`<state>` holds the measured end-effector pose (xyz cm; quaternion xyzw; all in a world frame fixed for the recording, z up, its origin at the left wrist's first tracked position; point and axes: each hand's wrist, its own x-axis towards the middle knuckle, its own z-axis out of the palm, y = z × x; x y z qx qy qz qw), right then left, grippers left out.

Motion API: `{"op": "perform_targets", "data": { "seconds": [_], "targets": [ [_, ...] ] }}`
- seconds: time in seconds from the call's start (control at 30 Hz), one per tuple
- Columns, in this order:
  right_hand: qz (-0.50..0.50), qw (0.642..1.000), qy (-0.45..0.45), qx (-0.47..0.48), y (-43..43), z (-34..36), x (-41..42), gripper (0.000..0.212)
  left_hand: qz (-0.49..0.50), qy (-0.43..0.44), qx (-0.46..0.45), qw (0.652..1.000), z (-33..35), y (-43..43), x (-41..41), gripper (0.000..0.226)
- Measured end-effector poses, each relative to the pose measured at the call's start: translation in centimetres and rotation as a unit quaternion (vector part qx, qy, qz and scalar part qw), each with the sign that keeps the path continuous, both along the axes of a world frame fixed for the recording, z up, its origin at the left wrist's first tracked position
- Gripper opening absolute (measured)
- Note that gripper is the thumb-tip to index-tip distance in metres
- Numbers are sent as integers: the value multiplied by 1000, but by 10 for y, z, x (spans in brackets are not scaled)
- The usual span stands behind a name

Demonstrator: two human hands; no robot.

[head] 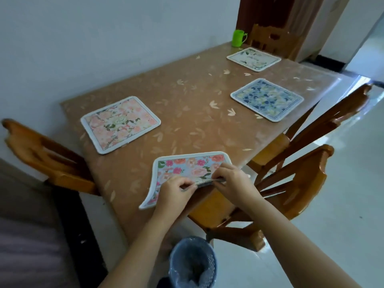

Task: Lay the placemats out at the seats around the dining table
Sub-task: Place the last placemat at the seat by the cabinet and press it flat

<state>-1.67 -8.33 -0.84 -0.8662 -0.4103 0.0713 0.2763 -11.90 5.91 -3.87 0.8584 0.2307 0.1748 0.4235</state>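
A bright floral placemat point(187, 167) with pink and orange roses lies at the near edge of the brown dining table point(187, 104), its near side lifted and overhanging the edge. My left hand point(176, 189) and my right hand point(232, 179) both pinch that near edge. Three other placemats lie flat on the table: a pale pink floral one point(120, 123) at the left, a blue floral one point(267, 99) at the right, and a white one point(254, 58) at the far end.
A green cup point(238, 38) stands at the table's far corner. Wooden chairs sit at the left point(45, 159), at the near right point(291, 190), further right point(332, 117) and at the far end point(268, 38). A lined bin point(192, 265) stands on the floor below my arms.
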Motion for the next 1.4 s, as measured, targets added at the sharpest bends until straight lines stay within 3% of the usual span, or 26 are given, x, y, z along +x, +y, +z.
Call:
{"op": "perform_targets", "data": {
  "seconds": [0.33, 0.5, 0.73, 1.0, 1.4],
  "targets": [
    [26, 999, 6, 31, -88, 1, 22, 12, 72, -1, 34, 997, 3, -91, -3, 8],
    [8, 998, 32, 48, -111, 1, 28, 12, 63, 38, 54, 996, 7, -112, 5, 8],
    [-7, 997, 22, 71, -132, -2, 46, 13, 94, 19, 66, 993, 10, -135, 27, 9],
    [-9, 994, 8, 108, -139, -5, 96, 14, 79, 16, 124, 989, 18, -134, 78, 9],
    [50, 991, -57, 111, -79, 30, 222, 3, 91, 21, 64, 994, 40, -78, 195, 8]
  ]
}}
